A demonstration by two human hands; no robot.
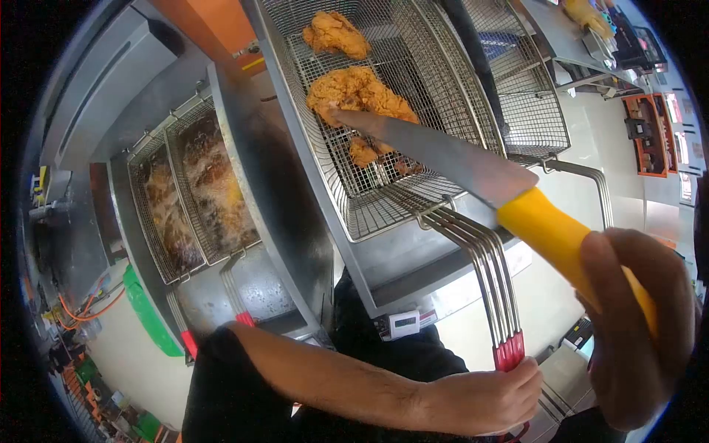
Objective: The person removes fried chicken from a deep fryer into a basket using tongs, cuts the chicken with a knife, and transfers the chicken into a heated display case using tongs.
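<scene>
My right hand (639,317) is closed around the yellow handle of a knife (458,166). Its wide blade reaches over a wire fryer basket (461,129), with the tip at a large piece of fried chicken (362,92); whether it touches cannot be told. Another fried chicken piece (336,35) lies farther back in the basket, and smaller bits (362,153) rest near the blade. My left hand (491,399) grips the red end of the basket's wire handle (491,284), the arm stretched across the bottom of the view.
At left, a deep fryer (214,77) holds two baskets (175,199) in bubbling oil, their red-tipped handles (190,344) pointing toward me. Another wire basket (532,96) stands at right. A small white timer (404,325) sits at the front edge. A green object (148,314) is by the floor.
</scene>
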